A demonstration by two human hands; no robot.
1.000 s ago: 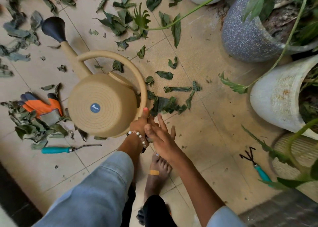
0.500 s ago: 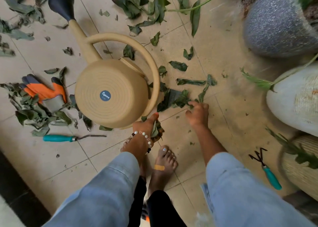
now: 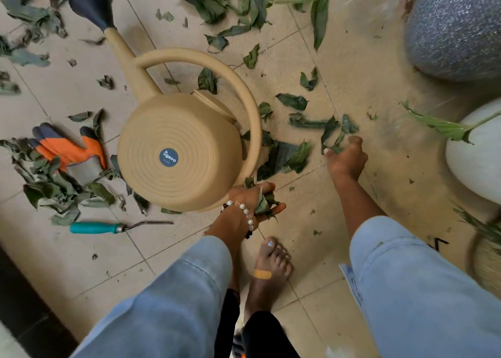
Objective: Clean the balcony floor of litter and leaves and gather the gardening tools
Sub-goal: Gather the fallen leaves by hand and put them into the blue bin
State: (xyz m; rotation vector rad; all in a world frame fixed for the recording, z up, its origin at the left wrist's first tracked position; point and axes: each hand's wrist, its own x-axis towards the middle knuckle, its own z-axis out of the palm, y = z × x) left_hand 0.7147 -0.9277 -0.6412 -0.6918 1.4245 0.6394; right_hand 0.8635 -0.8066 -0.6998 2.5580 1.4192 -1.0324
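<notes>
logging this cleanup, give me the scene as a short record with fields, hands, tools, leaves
left hand: left hand holds a bunch of leaves and the watering can handle
right hand: right hand grips leaves on the floor
tools on floor: teal-handled tool, orange glove
litter: leaf pile by the can

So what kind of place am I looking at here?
Most likely a home balcony or patio garden: a beige tiled floor strewn with cut leaves, large planters along the right side, and a tan watering can.
</notes>
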